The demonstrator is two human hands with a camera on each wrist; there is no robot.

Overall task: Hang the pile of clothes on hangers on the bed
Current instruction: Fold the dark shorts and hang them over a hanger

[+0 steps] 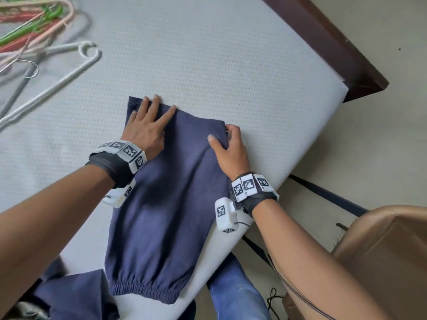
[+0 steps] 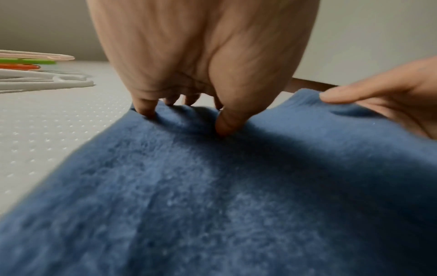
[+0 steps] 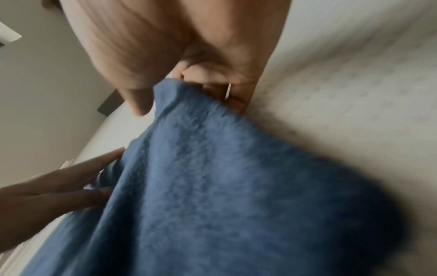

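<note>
My left hand (image 1: 145,130) flat, fingers spread, pressing folded navy fleece garment (image 1: 161,204) on white mattress (image 1: 208,54) near corner. Right hand (image 1: 231,148) pinching far edge. Advice: keep tension, smooth flat, then fetch white plastic hanger (image 1: 57,82).

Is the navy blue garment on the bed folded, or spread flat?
Folded. The navy blue fleece garment lies as a narrow doubled panel on the white mattress, elastic hem nearest; the left hand presses it, the right hand pinches its corner.
</note>
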